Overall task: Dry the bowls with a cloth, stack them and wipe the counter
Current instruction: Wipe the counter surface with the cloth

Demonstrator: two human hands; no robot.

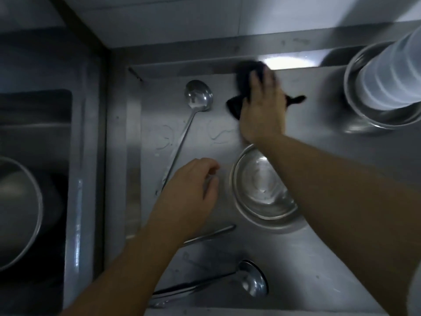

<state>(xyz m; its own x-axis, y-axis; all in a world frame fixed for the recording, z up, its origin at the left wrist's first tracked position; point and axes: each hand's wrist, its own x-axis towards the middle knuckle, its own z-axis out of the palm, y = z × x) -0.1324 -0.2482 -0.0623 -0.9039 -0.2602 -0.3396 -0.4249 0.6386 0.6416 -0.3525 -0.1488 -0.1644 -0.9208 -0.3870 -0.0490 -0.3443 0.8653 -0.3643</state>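
My right hand (264,110) lies flat with straight fingers on a black cloth (245,85), pressing it onto the steel counter (319,169) near the back wall. Just below that wrist sits a stack of steel bowls (262,188), open side up, partly hidden by my right forearm. My left hand (191,192) hovers left of the bowls with fingers loosely curled and nothing in it. At the far right stands another steel bowl (369,115) with a stack of white plastic bowls (391,71) in it.
A long ladle (196,99) lies on the counter at the left, with water streaks beside it. A second ladle (250,281) and other steel utensils (209,234) lie near the front edge. A sink (52,124) with a steel pot (18,210) is on the far left.
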